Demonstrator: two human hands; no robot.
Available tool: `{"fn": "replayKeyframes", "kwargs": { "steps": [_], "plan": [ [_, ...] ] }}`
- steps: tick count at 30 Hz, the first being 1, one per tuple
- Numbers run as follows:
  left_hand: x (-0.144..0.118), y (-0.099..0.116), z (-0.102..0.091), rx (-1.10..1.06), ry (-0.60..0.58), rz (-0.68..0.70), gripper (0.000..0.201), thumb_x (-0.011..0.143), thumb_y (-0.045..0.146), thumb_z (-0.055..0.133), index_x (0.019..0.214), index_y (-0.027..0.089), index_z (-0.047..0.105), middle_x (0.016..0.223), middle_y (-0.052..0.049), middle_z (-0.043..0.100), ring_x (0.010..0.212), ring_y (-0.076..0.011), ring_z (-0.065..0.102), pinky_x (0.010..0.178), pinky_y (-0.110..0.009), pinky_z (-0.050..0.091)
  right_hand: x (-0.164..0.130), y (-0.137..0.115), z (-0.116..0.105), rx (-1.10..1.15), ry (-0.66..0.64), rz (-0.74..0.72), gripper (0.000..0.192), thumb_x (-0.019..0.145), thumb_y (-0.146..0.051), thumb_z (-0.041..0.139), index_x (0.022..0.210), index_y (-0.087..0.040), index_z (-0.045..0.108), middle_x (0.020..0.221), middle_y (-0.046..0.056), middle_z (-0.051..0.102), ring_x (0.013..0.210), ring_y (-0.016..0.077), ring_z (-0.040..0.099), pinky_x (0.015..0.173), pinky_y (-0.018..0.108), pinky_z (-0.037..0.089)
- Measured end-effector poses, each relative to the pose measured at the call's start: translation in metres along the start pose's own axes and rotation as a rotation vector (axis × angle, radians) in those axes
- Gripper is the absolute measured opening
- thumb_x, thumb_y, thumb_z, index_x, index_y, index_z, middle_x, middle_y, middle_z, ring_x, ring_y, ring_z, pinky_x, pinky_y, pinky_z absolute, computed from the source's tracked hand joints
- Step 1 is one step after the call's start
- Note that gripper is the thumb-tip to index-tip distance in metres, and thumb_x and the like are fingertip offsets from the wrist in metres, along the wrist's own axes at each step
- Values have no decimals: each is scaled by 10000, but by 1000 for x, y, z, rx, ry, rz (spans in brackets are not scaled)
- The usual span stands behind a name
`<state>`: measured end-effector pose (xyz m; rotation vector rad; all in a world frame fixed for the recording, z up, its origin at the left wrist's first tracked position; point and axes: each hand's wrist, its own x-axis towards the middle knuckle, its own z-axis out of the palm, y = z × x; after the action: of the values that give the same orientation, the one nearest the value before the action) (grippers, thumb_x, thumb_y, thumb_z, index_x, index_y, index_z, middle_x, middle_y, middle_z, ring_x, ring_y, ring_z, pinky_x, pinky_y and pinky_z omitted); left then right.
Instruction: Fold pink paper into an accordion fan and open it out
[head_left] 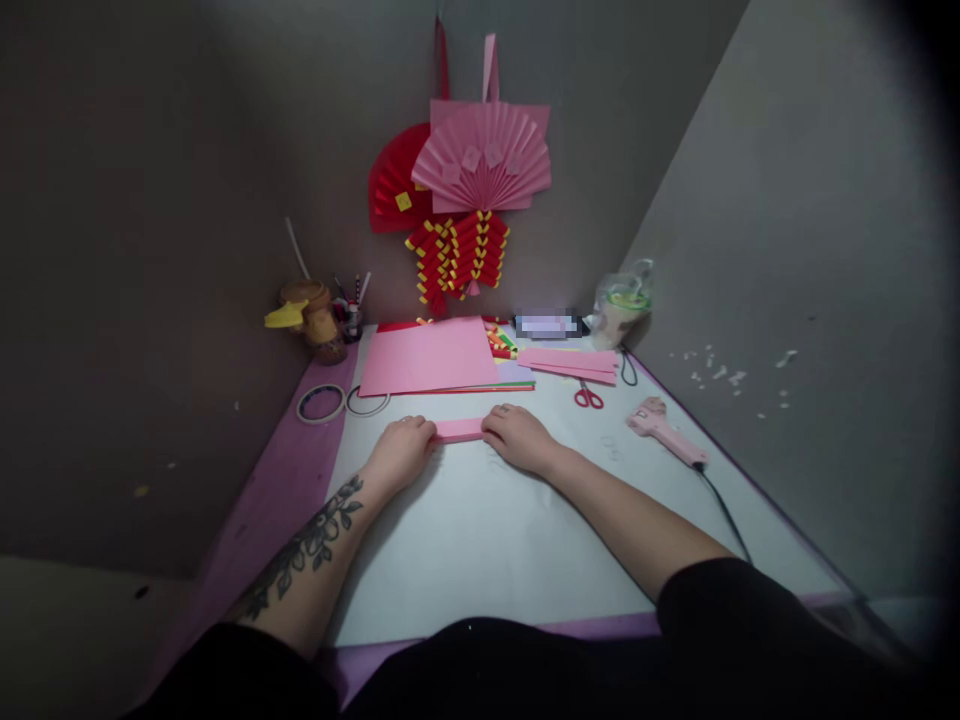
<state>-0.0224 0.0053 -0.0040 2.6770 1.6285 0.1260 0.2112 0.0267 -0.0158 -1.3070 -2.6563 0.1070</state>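
A narrow folded strip of pink paper point(459, 430) lies on the white table top point(480, 540). My left hand point(403, 447) presses down on its left end with the fingers curled over it. My right hand point(517, 435) presses on its right end, knuckles up. Only the middle of the strip shows between the two hands.
Behind the strip lies a stack of pink sheets point(427, 358), more pink strips point(570, 364) and red scissors point(589, 397). A pink glue gun point(664, 428) with its cord lies at the right. Two tape rolls point(321, 403) lie at the left. Paper fans point(480, 160) hang on the wall.
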Motion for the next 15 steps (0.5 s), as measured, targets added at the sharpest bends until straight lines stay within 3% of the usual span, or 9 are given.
{"fn": "replayKeyframes", "kwargs": {
  "steps": [6, 15],
  "plan": [
    [4, 6, 8, -44, 16, 17, 237, 901, 269, 423, 912, 182, 644, 876, -73, 636, 856, -202, 566, 768, -302, 399, 8, -15, 11, 48, 22, 24, 165, 899, -253, 482, 912, -174, 626, 924, 64, 615, 913, 185, 511, 801, 278, 348],
    [15, -1, 6, -207, -42, -210, 280, 847, 338, 451, 869, 198, 692, 910, -67, 669, 827, -188, 598, 713, -262, 418, 17, 0, 11, 133, -36, 230, 232, 883, -252, 432, 845, -187, 651, 881, 38, 632, 836, 156, 550, 660, 242, 330]
  ]
}}
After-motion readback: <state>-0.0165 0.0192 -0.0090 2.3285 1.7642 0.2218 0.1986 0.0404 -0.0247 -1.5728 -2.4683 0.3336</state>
